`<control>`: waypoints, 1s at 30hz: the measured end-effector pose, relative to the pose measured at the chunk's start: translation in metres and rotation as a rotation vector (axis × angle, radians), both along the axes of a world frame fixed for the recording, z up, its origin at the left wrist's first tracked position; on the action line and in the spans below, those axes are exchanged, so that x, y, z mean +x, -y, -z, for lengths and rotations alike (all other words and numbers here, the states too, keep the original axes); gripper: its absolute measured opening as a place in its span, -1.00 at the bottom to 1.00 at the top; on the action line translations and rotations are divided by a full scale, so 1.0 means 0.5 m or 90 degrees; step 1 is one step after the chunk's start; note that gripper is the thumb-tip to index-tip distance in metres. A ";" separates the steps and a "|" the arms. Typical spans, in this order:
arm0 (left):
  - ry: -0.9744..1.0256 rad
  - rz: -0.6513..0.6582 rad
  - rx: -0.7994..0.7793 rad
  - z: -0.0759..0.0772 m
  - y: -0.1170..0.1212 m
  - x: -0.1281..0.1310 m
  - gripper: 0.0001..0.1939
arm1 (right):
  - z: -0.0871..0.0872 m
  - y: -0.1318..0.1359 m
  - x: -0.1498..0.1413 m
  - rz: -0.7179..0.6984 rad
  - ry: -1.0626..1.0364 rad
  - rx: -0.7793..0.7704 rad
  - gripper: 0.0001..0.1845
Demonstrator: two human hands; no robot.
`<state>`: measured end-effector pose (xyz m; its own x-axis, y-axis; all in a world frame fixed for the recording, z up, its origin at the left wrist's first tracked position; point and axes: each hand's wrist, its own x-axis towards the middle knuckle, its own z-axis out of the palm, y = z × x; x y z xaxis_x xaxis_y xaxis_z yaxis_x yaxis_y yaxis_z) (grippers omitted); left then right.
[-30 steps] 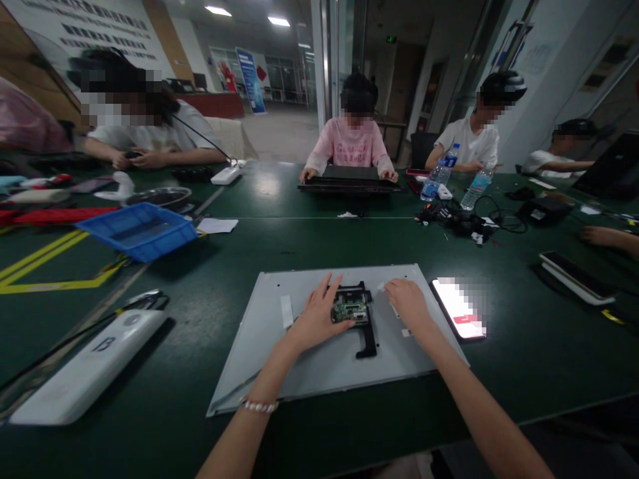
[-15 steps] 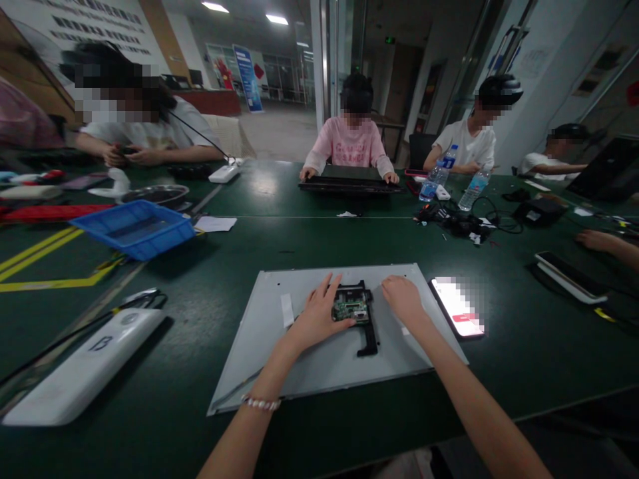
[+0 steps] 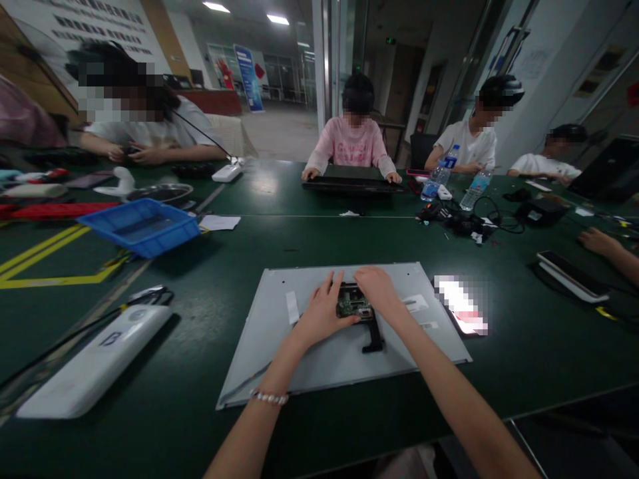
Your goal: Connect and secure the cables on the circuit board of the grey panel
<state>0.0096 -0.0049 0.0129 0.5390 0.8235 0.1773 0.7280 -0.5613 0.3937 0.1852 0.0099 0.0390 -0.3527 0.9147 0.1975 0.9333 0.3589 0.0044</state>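
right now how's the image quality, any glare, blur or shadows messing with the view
Head view: dim overall; the phone screen is blown out and partly pixelated; glare on the far green table; a dark shadow right of the white device; wide-angle stretching towards the edges; fine detail on the circuit board is too small to read.

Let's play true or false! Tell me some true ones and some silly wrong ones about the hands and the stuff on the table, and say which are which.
1. The phone with the bright screen lies to the right of the pale panel. True.
2. The beaded bracelet is on the right wrist. False: it is on the left wrist.
3. The left hand is spread out beside the green circuit board. True.
4. The right hand is inside the blue tray. False: it is by the circuit board, far from the tray.
5. The person across the table wears a pink top. True.
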 end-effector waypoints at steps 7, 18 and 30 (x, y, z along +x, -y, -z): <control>0.001 -0.005 0.003 0.005 0.001 -0.001 0.05 | 0.023 -0.003 0.013 -0.040 0.039 -0.038 -0.75; -0.003 -0.006 -0.020 0.003 0.001 -0.001 0.05 | 0.014 0.006 0.029 -0.051 -0.028 -0.058 -0.74; -0.012 -0.012 -0.028 0.011 0.000 -0.005 0.07 | 0.009 0.007 0.021 -0.018 -0.112 -0.070 -0.69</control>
